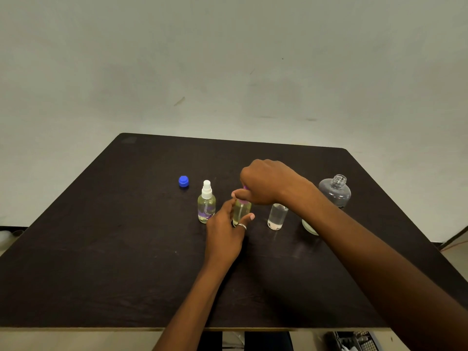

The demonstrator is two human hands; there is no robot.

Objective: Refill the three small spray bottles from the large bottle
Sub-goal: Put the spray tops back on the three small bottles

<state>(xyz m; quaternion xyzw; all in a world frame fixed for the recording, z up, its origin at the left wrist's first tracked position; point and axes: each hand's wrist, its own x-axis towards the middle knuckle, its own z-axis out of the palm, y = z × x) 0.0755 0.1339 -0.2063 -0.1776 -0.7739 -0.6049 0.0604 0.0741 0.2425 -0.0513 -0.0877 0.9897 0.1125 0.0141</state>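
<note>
Three small bottles stand in a row mid-table. The left spray bottle (206, 205) has a white sprayer and yellowish liquid. My left hand (225, 231) grips the body of the middle bottle (241, 210), also yellowish. My right hand (266, 182) is closed on that bottle's purple top from above. The third small bottle (277, 217) stands open-necked with clear liquid low inside. The large clear bottle (335, 190) stands uncapped at the right, partly behind my right forearm.
A blue cap (183, 181) lies at the left of the row on the dark table (101, 262). A pale round object (309, 227) peeks out under my right forearm. A wall rises just behind the table's far edge.
</note>
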